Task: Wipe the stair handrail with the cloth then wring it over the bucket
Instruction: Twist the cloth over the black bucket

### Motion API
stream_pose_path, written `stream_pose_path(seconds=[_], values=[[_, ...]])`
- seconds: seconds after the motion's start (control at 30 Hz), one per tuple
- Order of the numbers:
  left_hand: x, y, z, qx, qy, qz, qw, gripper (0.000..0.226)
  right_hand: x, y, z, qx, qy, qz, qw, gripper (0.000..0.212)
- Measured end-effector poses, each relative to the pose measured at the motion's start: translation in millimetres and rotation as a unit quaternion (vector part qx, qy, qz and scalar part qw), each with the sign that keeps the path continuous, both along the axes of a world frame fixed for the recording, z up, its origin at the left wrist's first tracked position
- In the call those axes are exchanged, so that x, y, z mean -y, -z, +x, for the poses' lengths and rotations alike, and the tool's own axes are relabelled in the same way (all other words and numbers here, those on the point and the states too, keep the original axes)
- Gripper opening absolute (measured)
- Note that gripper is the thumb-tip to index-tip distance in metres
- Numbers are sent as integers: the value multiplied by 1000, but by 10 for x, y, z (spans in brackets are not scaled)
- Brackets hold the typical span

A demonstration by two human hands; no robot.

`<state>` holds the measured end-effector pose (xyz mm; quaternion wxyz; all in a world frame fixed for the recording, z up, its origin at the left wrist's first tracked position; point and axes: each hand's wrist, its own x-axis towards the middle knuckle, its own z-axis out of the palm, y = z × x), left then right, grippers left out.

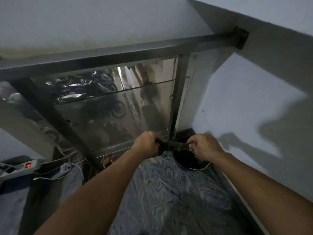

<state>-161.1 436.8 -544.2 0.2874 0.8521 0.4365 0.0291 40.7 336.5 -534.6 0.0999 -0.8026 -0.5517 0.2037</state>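
A dark cloth (pixel 174 145) is twisted into a tight roll and stretched between my two hands. My left hand (pixel 146 144) grips its left end and my right hand (pixel 205 146) grips its right end. The roll hangs over the rim of a dark round bucket (pixel 188 160) that stands on the floor in the corner by the wall. The dark metal handrail (pixel 118 55) runs across the view above, from lower left up to a bracket on the right wall.
A glass panel (pixel 105 106) under the rail shows parked motorbikes below. A power strip with a red light (pixel 28 165) and white cables lie at the left. A small cup (pixel 107 162) stands by the rail post. The white wall (pixel 245 107) is at the right.
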Motion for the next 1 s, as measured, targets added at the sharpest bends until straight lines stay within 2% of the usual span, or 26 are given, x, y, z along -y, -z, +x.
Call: stream_pose_path(seconds=[0.13,0.3,0.57,0.77,1.0], values=[[-413,648,402,5,27,18,999,25,-335,550,340,2,33,-1,999,18],[-854,1759,861,17,64,34,997,21,-672,1611,749,10,75,17,997,18],[-1116,3245,1429,34,95,57,993,18,-739,3243,1206,74,121,58,988,18],[-1179,3713,1812,29,103,94,990,17,-769,3862,1529,46,170,72,982,14],[-1450,3929,2300,-17,103,42,994,17,-1019,4159,1991,-8,139,25,990,18]])
